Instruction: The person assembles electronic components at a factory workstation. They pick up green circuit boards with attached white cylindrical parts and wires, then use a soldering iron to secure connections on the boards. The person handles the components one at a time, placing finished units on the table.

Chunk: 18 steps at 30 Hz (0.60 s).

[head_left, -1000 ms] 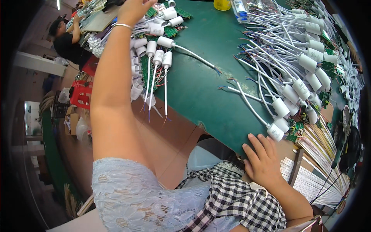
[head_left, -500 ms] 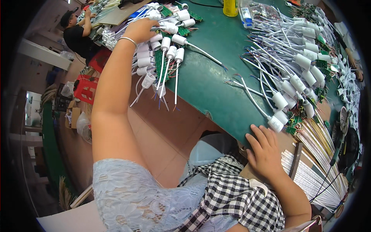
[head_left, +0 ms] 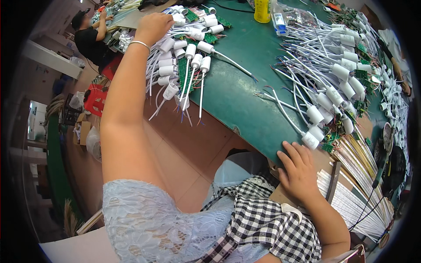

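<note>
My left arm stretches to the far left, where my left hand (head_left: 154,27) is over a pile of white cylindrical caps with white cables (head_left: 167,70). Its fingers are curled together at the back of the pile; what they may hold is hidden. Green circuit boards (head_left: 183,74) with thin wires lie among the caps. One loose cap (head_left: 205,47) points its cable to the right across the green tabletop (head_left: 237,103). My right hand (head_left: 299,173) rests on the near table edge, fingers stretched out and holding nothing, just below a white cap (head_left: 310,140) of the right-hand pile.
A large heap of white caps and cables (head_left: 333,96) covers the right side. Long pale strips (head_left: 351,193) lie near my right arm, beside a black-handled tool (head_left: 383,162). A yellow bottle (head_left: 262,11) stands at the back. Another person (head_left: 90,41) works at far left.
My left hand has moved slightly away and left across the far part of the pile, its fingers drawing closer together. My right hand stays on the table edge.
</note>
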Available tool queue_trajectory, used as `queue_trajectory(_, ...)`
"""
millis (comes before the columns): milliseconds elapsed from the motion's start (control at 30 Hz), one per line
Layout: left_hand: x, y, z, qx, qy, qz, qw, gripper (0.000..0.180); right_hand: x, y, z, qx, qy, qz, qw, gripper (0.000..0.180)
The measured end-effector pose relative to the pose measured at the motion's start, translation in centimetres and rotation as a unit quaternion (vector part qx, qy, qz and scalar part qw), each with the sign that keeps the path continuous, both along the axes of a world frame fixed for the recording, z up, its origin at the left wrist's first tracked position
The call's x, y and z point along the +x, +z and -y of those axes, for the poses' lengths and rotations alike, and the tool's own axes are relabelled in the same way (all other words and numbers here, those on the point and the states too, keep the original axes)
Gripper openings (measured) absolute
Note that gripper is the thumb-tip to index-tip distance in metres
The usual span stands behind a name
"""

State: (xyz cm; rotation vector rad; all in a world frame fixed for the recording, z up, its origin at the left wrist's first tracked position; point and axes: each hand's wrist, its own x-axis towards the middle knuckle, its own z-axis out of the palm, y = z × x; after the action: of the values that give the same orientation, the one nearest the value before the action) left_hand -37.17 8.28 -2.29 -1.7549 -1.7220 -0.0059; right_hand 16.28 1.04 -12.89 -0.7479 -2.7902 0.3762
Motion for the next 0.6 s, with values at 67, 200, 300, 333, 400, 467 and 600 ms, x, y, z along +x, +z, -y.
queue_trajectory(67,2.1,-0.2,0.3,-0.035,-0.032,0.006,0.999,0.023,0.1,-0.1,0.0,-0.001,-0.004,0.000,1.000,0.044)
queue_trajectory(200,5.7,-1.4,4.1,-0.077,-0.033,-0.032,0.996,0.028,0.1,0.0,0.1,-0.002,0.002,0.000,1.000,0.044)
queue_trajectory(300,10.1,-1.9,7.7,-0.086,0.106,0.164,0.977,0.031,0.1,-0.1,0.0,-0.003,0.000,-0.001,1.000,0.044)
queue_trajectory(333,11.1,-2.7,9.1,-0.087,0.119,0.193,0.970,0.033,0.1,-0.2,0.1,-0.002,-0.002,0.000,1.000,0.044)
queue_trajectory(400,11.9,-4.9,11.7,-0.058,0.103,0.210,0.971,0.035,0.1,-0.1,0.0,0.000,0.002,-0.004,1.000,0.044)
queue_trajectory(467,12.6,-6.3,12.8,-0.089,0.102,0.207,0.969,0.040,0.1,0.1,0.1,0.004,0.006,-0.007,1.000,0.044)
queue_trajectory(600,14.7,-7.6,13.3,-0.091,0.162,0.140,0.973,0.047,0.1,-0.1,0.2,0.016,0.005,-0.017,1.000,0.045)
